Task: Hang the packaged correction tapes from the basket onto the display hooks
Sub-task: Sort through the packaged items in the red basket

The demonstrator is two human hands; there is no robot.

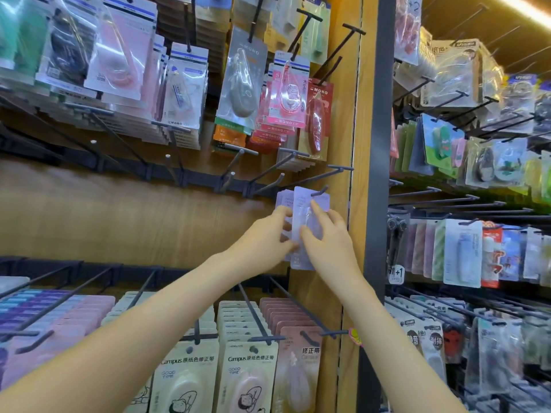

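Lilac card fronted by a clear plastic blister makes up the correction tape pack. It is held upright against the wooden back panel, at the right end of the middle rail. Its top edge is level with the tip of a dark display hook, but motion blur hides whether the hang hole is over the tip yet.

The left hand pinches the pack's left edge with curled fingers. The right hand grips the right side, thumb across the face and forefinger pointing up over the blister.

Judging by its build, the pack should be very light. The card is fairly stiff but will bend if squeezed, and the glossy blister looks slick and easy to dent. The side edges of the card, below the hole, look like the best place to hold it. That leaves the top free to slide along the hook and keeps pressure off the blister.

Several matching lilac packs already hang just behind it, apparently on the same hook. Other hooks on this rail are bare. The row below is crowded with cream and pink Campus packs. The basket is not in view, so how many packs remain cannot be told.
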